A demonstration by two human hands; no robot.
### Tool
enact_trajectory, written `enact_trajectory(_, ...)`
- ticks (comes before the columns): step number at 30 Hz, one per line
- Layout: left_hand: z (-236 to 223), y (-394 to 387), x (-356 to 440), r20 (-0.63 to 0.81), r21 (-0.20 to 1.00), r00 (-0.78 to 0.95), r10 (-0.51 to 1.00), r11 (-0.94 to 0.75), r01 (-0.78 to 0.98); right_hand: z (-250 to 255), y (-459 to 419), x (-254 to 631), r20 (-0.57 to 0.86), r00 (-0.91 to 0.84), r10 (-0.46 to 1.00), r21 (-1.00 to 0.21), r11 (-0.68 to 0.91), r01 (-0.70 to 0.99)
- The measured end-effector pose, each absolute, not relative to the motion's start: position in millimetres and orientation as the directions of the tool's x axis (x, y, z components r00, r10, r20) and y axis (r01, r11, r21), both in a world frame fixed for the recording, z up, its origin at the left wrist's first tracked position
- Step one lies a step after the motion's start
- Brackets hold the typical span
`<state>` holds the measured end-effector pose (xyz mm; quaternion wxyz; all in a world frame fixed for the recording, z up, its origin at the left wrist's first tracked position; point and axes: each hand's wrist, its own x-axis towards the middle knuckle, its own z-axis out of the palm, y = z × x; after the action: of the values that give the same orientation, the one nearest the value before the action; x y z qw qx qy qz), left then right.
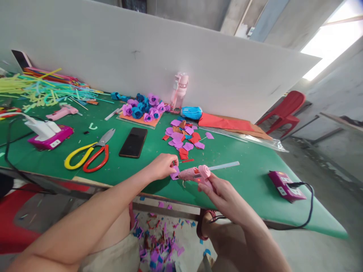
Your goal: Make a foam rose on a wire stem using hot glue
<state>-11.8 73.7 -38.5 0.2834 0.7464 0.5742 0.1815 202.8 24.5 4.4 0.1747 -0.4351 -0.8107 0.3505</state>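
My left hand (166,166) pinches a small purple paper petal (174,173) above the green table's front part. Wrapped in my right hand (219,190) is a pink glue gun (195,173), its nozzle at the petal's edge; I cannot tell whether they touch. A clear glue stick (225,165) juts from the back of the gun. Just beyond my hands lies a loose heap of purple, red and brown petals (178,138). Next to my left hand, a thin red strip (187,161) rests on the table.
Left of my hands are a black phone (133,142) and scissors (90,153) with yellow and red handles. Farther back stand paper roses (146,107) and a pink bottle (179,92). Power strips (51,138) sit at both sides, one with a cable (310,200) at right.
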Motion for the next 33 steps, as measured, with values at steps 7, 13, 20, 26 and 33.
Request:
enact_trajectory(7,-42.1,74.3,-13.3,-0.042,0.638,0.290,0.956,-0.198,0.744,2.2,24.3,201.1,-0.005,-0.546,0.838,-0.718,0.376,0.585)
enact_trajectory(13,-43.2,74.4,-13.8,-0.050,0.654,0.281,0.959,-0.181,0.735,4.1,23.7,199.8,-0.036,-0.535,0.844,-0.701,0.360,0.616)
enact_trajectory(20,-42.5,74.5,-13.3,-0.058,0.648,0.280,0.958,-0.177,0.741,2.6,23.5,200.4,-0.017,-0.532,0.847,-0.711,0.364,0.602)
enact_trajectory(26,-42.0,74.5,-13.6,-0.064,0.649,0.283,0.957,-0.175,0.741,6.0,23.0,197.8,0.002,-0.552,0.834,-0.722,0.383,0.577)
enact_trajectory(33,-41.1,74.5,-13.8,-0.069,0.642,0.294,0.953,-0.183,0.745,3.6,23.5,198.1,-0.006,-0.547,0.837,-0.713,0.379,0.590)
